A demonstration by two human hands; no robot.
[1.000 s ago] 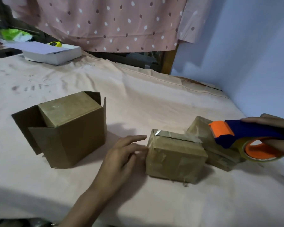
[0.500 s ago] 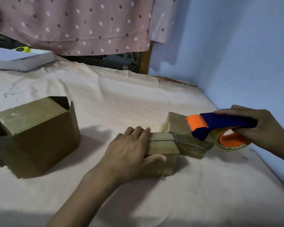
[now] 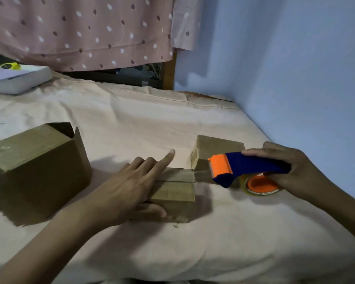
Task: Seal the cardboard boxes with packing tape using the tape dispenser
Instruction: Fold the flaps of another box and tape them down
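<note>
Cardboard box [image 3: 172, 191] sits on the cloth-covered bed [image 3: 213, 253], near the middle. From the head view, the left hand [image 3: 131, 193] rests on its top — thumb against the near side, forefinger raised, gripping nothing. The right hand [image 3: 291, 171] wraps round the blue-and-orange tape dispenser [image 3: 244, 171] just right of the box; a strip of tape [image 3: 201, 174] runs from it to the box's top edge. Another small box [image 3: 215, 150] lies behind — a larger open one [image 3: 35, 171] stands left.

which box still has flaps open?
The big box at far left: its flaps stand up around a smaller box set inside. The small box under the left hand and the one behind the dispenser are closed.
</note>
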